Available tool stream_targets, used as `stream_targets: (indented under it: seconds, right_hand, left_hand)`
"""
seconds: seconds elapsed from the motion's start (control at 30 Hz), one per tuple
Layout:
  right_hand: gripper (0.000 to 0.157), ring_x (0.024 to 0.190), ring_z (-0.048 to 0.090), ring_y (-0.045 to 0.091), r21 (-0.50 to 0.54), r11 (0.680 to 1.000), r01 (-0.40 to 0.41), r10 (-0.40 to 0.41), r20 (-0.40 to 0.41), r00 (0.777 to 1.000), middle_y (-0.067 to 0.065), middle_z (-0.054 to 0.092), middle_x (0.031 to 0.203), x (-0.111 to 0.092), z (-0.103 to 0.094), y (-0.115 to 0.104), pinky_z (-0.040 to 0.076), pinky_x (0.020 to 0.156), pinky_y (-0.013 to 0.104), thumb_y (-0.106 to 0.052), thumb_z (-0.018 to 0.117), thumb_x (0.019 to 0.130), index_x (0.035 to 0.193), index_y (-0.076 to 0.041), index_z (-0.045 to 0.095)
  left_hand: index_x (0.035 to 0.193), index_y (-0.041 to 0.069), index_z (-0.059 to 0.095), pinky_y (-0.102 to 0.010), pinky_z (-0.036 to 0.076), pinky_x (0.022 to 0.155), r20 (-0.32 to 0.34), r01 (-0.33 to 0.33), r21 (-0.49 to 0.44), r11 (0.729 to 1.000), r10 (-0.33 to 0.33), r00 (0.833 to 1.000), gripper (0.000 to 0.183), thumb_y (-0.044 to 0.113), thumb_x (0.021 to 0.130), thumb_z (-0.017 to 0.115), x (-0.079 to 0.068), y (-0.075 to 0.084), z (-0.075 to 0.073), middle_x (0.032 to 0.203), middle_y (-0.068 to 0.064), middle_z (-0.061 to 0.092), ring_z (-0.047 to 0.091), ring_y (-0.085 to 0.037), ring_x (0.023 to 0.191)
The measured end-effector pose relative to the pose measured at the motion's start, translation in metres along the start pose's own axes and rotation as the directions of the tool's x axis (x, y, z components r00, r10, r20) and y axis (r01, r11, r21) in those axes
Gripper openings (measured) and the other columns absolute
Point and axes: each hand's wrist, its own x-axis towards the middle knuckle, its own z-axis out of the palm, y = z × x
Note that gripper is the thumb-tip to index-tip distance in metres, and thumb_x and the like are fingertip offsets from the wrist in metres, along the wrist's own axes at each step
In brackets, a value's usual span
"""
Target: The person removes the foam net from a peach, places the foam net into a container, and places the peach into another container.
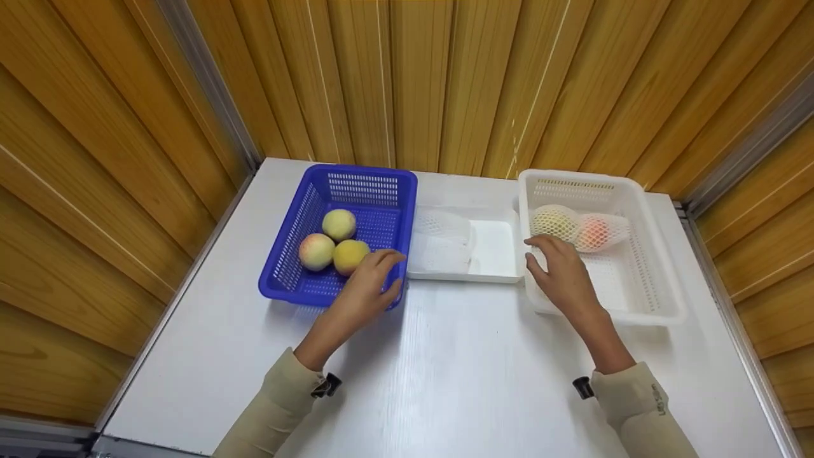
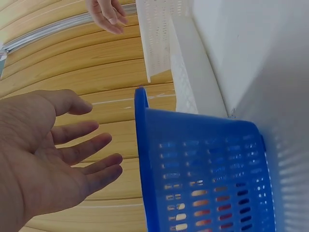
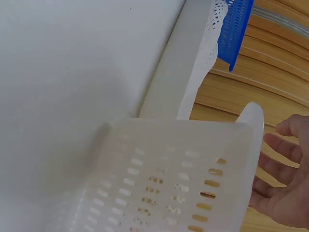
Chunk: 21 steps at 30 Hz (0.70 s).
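Observation:
My left hand [image 1: 369,280] hovers above the near right corner of a blue plastic basket [image 1: 280,254], its fingers loosely bent and holding nothing. Inside that basket lie three bare peaches, a yellow one [image 1: 351,256] partly behind the hand and two paler ones, a blushed peach [image 1: 316,252] and a pale peach [image 1: 339,224]. Over the left side of a white basket [image 1: 661,267] is my right hand [image 1: 563,273], also with nothing in its relaxed fingers. Two fruits in white foam nets, a yellowish fruit [image 1: 552,221] and a reddish fruit [image 1: 596,233], sit at the back of the white basket.
Between the baskets stands a shallow white tray [image 1: 493,248] with white foam netting [image 1: 440,242] in its left half. All three containers rest on a white table [image 1: 458,369]. Wood-patterned panels [image 1: 420,89] with metal corner posts enclose the table's back and sides.

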Motion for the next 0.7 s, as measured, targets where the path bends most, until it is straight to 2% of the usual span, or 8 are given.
stream_targets:
  seconds: [0.13,0.5,0.7]
  right_hand:
    - [0.026,0.120,0.057,0.041,-0.011,1.000,-0.007,0.007,-0.005,1.000,0.017,0.064,0.129,-0.003,-0.005,0.012,0.047,0.102,0.057,-0.010,0.066,0.098,0.122,-0.003,0.067]
    - [0.024,0.117,0.057,0.046,-0.046,0.998,-0.037,0.036,-0.007,0.999,0.023,0.064,0.124,-0.010,-0.022,0.033,0.046,0.097,0.063,-0.007,0.067,0.096,0.119,-0.001,0.067]
    - [0.024,0.119,0.055,0.049,-0.048,0.996,-0.072,0.072,-0.003,0.997,0.024,0.062,0.127,-0.010,-0.031,0.043,0.045,0.097,0.066,-0.007,0.066,0.096,0.120,0.000,0.067]
  left_hand:
    - [0.127,-0.003,0.062,-0.047,0.047,0.108,-0.009,-0.027,0.003,1.000,0.027,1.000,0.036,0.004,0.093,0.070,0.001,0.004,0.007,0.128,-0.019,0.060,0.056,-0.037,0.122]
    - [0.130,0.000,0.062,-0.046,0.047,0.108,0.011,-0.010,-0.026,1.000,0.010,1.000,0.037,0.006,0.094,0.070,-0.003,0.008,0.018,0.133,-0.018,0.059,0.055,-0.036,0.126]
    - [0.132,0.000,0.060,-0.045,0.046,0.108,0.022,-0.035,-0.058,0.998,0.036,0.999,0.038,0.007,0.095,0.068,0.000,0.012,0.022,0.132,-0.017,0.059,0.055,-0.035,0.125]
